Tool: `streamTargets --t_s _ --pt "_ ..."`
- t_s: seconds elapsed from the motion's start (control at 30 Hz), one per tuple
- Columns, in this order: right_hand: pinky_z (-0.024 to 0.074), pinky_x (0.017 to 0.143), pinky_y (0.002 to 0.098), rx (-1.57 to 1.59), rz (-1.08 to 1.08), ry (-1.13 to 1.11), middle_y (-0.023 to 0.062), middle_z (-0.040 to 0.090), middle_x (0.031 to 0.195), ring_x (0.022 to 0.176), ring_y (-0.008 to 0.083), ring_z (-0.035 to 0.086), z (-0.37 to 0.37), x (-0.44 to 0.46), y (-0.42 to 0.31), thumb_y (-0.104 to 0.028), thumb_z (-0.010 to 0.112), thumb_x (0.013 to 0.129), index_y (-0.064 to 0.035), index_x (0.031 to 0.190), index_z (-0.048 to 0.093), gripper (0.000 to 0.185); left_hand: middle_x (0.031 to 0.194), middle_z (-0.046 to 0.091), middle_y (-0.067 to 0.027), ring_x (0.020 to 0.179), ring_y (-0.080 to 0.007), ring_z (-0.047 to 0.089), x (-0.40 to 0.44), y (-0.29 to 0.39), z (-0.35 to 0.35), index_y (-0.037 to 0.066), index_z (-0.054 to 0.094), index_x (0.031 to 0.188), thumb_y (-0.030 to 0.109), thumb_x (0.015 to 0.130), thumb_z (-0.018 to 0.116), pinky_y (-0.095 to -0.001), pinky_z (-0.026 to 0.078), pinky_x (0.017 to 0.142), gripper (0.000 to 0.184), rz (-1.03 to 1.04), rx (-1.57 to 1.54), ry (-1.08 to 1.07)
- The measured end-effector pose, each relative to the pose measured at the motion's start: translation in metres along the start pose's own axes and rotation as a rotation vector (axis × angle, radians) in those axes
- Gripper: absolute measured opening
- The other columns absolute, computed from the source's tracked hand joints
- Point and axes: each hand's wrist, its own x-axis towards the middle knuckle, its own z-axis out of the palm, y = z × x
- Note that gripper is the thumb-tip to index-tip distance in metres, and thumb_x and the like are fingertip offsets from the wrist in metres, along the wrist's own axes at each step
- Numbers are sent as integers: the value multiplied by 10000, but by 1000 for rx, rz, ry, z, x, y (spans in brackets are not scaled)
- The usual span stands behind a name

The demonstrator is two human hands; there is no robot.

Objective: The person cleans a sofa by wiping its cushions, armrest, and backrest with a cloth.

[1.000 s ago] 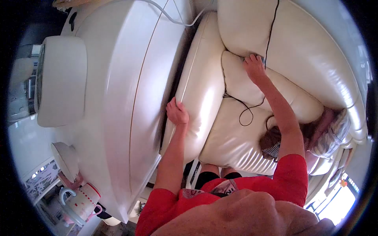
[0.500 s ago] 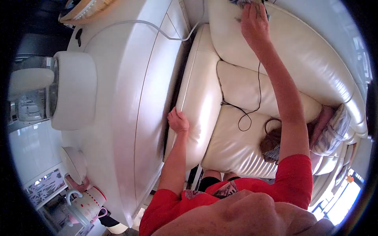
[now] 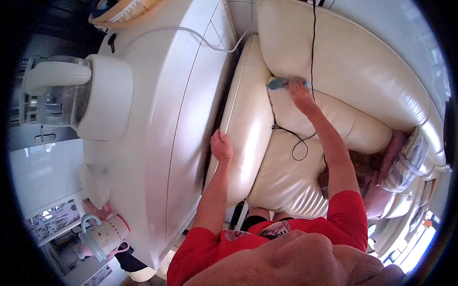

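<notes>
My right hand (image 3: 300, 94) is on the cream leather sofa (image 3: 367, 62), low on the backrest where it meets the cushion. It is closed on a blue-grey cloth (image 3: 278, 84), which is partly blurred and pressed to the leather. Beside this hand a thin black cable (image 3: 313, 45) runs down the backrest and loops on the seat. My left hand (image 3: 222, 145) grips the outer edge of the sofa armrest (image 3: 245, 114), its fingers curled over the side.
Left of the armrest stands a white cabinet (image 3: 157, 133) holding a white appliance (image 3: 107, 95), a patterned mug (image 3: 112, 233) and a pale cable (image 3: 191, 33). A brown bag (image 3: 360, 167) and striped cushion (image 3: 405, 167) lie on the sofa's right side.
My right hand has come down from the top of the backrest to its base, bringing the cloth along. My left hand keeps its place on the armrest. The view has shifted slightly.
</notes>
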Motion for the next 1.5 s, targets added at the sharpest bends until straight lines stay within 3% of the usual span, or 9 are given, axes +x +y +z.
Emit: streamTargets --t_s 0.17,0.33,0.47,0.63,0.87,1.03,1.1,1.17,1.5 --pt "452 890 383 454 284 -256 122 565 1100 1049 291 529 -49 -11 -4 -66 549 741 -32 987 578 250 1206 472 -235 1141 -383 420 -36 2 -57 -52 411 1248 251 834 609 -475 317 977 550 307 -19 24" --pt "484 824 378 386 300 470 130 634 980 938 312 593 -189 78 61 19 495 759 -47 940 628 234 1010 541 -206 971 -392 495 -151 -25 -123 10 526 1042 156 753 635 -479 380 882 342 398 72 -273" --pt "446 885 403 586 667 530 153 576 1099 1042 343 539 -221 146 112 -28 502 783 -6 982 618 231 990 571 -202 973 -366 527 -231 -88 -138 27 598 981 241 769 623 -460 412 862 302 362 328 -598" --pt "381 974 441 -205 312 395 153 510 1232 1160 363 453 -136 162 104 -206 501 848 3 1094 564 328 930 643 -197 877 -345 619 -241 -70 -162 19 634 991 329 805 623 -421 479 798 362 -264 133 -704" --pt "391 960 427 -82 164 263 141 525 1111 1129 343 452 -178 117 142 -133 525 789 10 997 575 257 864 659 -116 774 -215 634 -221 -52 -159 27 619 1032 357 849 594 -350 507 711 378 -445 -19 -712" --pt "438 834 389 110 332 416 104 551 953 975 291 506 -192 151 173 -112 527 760 -40 895 588 165 843 620 -62 736 -163 604 -251 -72 -160 67 563 1084 396 869 569 -340 498 599 393 -943 -314 -691" --pt "443 833 395 204 344 545 116 566 942 976 295 518 -192 184 177 -130 527 768 -35 900 599 178 861 619 -69 737 -167 605 -254 -64 -169 64 561 1074 404 871 562 -334 501 600 396 -940 -289 -703" --pt "459 818 436 217 386 -90 131 596 925 948 323 553 -179 207 175 -195 526 800 -30 913 621 222 879 619 -75 737 -171 606 -257 -52 -178 61 559 1064 413 872 555 -329 503 600 400 -940 -247 -712" --pt "469 820 407 175 212 -33 109 593 939 949 291 562 -169 186 184 -257 557 835 -57 870 598 207 916 623 -70 758 -177 615 -255 -57 -178 75 530 1086 434 885 527 -314 500 610 412 -940 -368 -709"
